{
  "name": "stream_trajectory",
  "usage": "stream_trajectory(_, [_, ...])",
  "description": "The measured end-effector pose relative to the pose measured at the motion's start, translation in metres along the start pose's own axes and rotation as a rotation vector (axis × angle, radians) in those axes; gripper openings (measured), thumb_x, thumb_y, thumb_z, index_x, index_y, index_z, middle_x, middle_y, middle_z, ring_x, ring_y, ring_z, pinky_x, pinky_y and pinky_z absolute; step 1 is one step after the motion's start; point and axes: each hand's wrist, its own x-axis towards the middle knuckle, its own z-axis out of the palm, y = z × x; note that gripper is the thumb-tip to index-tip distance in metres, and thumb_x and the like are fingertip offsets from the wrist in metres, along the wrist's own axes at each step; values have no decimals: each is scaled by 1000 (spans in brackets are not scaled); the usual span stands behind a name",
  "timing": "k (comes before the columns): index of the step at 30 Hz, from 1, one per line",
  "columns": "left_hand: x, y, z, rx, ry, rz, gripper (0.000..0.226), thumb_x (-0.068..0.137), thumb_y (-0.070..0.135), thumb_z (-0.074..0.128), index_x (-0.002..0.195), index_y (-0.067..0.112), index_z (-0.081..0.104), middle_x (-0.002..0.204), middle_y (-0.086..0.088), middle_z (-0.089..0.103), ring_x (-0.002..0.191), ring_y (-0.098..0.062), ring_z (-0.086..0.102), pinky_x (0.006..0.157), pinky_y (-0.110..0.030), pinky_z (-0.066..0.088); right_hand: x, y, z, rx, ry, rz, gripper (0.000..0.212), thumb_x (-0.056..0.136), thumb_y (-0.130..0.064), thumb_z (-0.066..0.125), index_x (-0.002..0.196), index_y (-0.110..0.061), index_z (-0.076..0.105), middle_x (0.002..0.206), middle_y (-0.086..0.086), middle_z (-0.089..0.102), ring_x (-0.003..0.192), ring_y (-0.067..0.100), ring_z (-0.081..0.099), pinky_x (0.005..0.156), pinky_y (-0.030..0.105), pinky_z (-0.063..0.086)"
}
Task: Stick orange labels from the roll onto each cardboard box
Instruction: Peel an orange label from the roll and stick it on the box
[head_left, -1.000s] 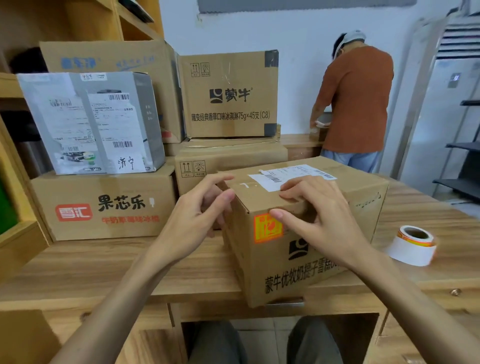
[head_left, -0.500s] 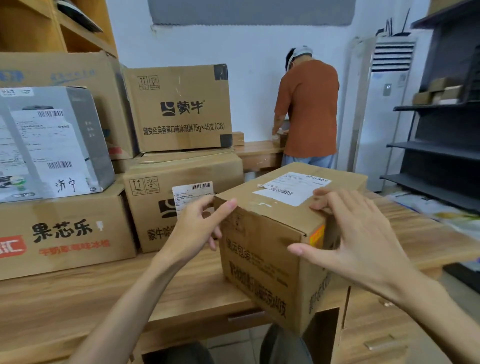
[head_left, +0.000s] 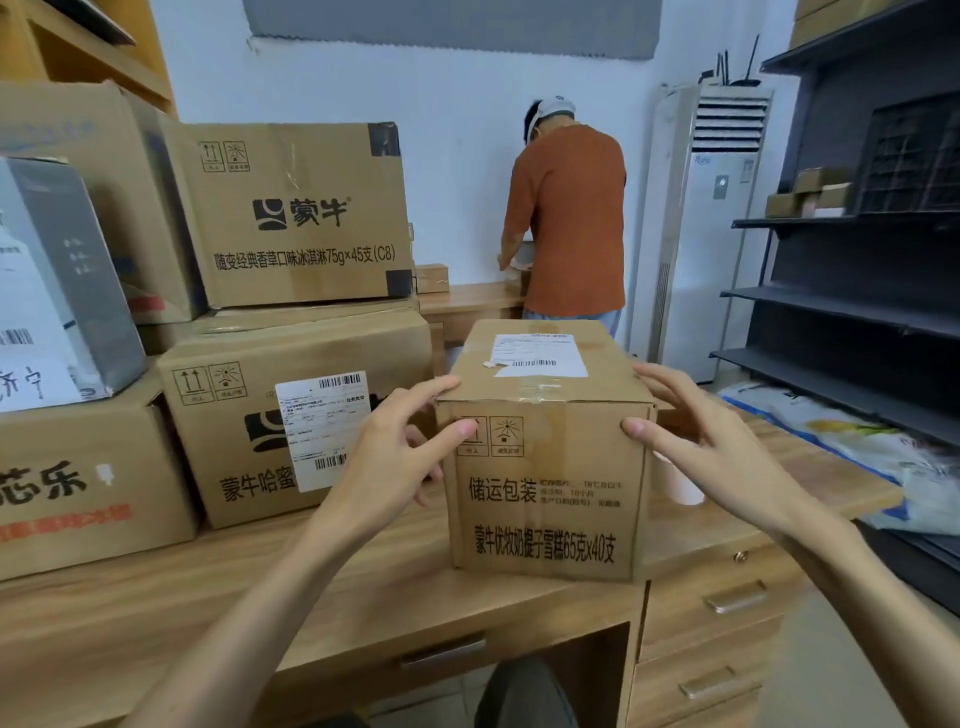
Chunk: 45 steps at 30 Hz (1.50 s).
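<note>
Bracing the cardboard box (head_left: 545, 493) between both hands, I have it standing upright on the wooden desk (head_left: 156, 613), close to the front edge. The left hand (head_left: 384, 462) lies open against the upper left corner, forefinger along the top edge and thumb on the near face beside the handling symbols. The right hand (head_left: 722, 452) is open too, thumb tip on the near right edge and straight fingers spread past the right wall. Neither hand curls round anything.

The corrugated walls look stiff and the top seam is taped, so I judge the box will turn and slide as one rigid block. Its matte board should give good friction. I cannot tell its weight. The corners and side walls are the firmest places to hold; mid-panel would flex. No orange label shows on the faces toward me.

A white shipping label (head_left: 537, 356) sits on top, between my hands. Just inside the right hand, mostly hidden by the box, is a white cylinder (head_left: 680, 486), probably the label roll. Beyond the left hand stand stacked cartons (head_left: 291, 431). Farther off, a person in an orange shirt (head_left: 569, 218) faces away.
</note>
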Motion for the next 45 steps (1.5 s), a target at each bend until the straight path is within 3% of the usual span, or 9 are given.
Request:
stream_trajectory(2, [9, -5, 3, 48, 22, 11, 47, 92, 32, 74, 136, 40, 59, 115, 0, 58, 67, -21, 67, 45, -45, 57, 10, 12, 1, 60, 4, 9, 49, 92, -42, 62, 139, -45, 47, 134, -31, 55, 124, -11, 50, 96, 28, 48])
stream_trajectory(8, [38, -21, 11, 239, 95, 64, 44, 90, 47, 72, 132, 45, 59, 106, 16, 56, 75, -17, 65, 58, -32, 51, 47, 41, 11, 151, -29, 42, 51, 101, -26, 54, 149, -29, 41, 130, -28, 59, 121, -10, 54, 90, 4, 41])
stream_trajectory(18, [71, -31, 10, 515, 170, 168, 45, 90, 53, 67, 131, 34, 63, 99, 12, 59, 80, -11, 55, 78, -36, 47, 95, 68, 24, 214, -56, 22, 48, 103, -20, 49, 150, -23, 38, 123, -35, 58, 119, -12, 54, 92, 5, 42])
stream_trajectory(25, [85, -33, 13, 711, 233, 151, 50, 92, 55, 62, 136, 30, 58, 98, 4, 52, 88, -23, 60, 73, -37, 46, 111, 73, 29, 138, -73, 20, 48, 100, -32, 56, 145, -37, 41, 131, -13, 60, 113, -6, 60, 93, 11, 45])
stream_trajectory(28, [80, -23, 26, 791, 350, 341, 46, 92, 41, 69, 130, 18, 58, 96, 0, 51, 69, -17, 51, 57, -32, 45, 103, 86, 11, -82, -33, 25, 53, 89, -46, 68, 139, -35, 53, 128, -13, 59, 102, 3, 65, 91, 23, 50])
stream_trajectory(30, [75, -14, 47, 736, 368, 550, 30, 91, 27, 74, 113, 10, 65, 90, 1, 52, 62, -12, 44, 49, -29, 45, 90, 96, -6, -217, 4, 38, 37, 86, -44, 72, 118, -27, 67, 110, -15, 65, 84, 1, 62, 77, 22, 50])
stream_trajectory(34, [72, -7, 112, 607, 44, 614, 17, 95, 31, 69, 106, 19, 65, 83, 15, 42, 61, -15, 54, 57, -34, 52, 58, 117, -40, -312, -14, 128, 10, 86, -25, 75, 78, -21, 71, 68, -23, 63, 56, 2, 49, 54, 15, 35])
stream_trajectory(39, [75, -10, 200, 512, -394, 410, 31, 94, 42, 64, 124, 35, 58, 94, 14, 52, 90, -20, 60, 77, -38, 48, 37, 136, -61, -407, -109, 162, 2, 86, -24, 74, 85, -25, 73, 78, -13, 65, 65, 2, 51, 59, 17, 35])
stream_trajectory(45, [80, -25, 249, 383, -455, 291, 43, 88, 43, 70, 129, 39, 58, 83, 14, 49, 88, -15, 56, 72, -31, 42, 32, 157, -59, -431, -248, 155, 16, 79, -19, 73, 91, -30, 70, 96, -10, 71, 73, 8, 54, 65, 19, 38])
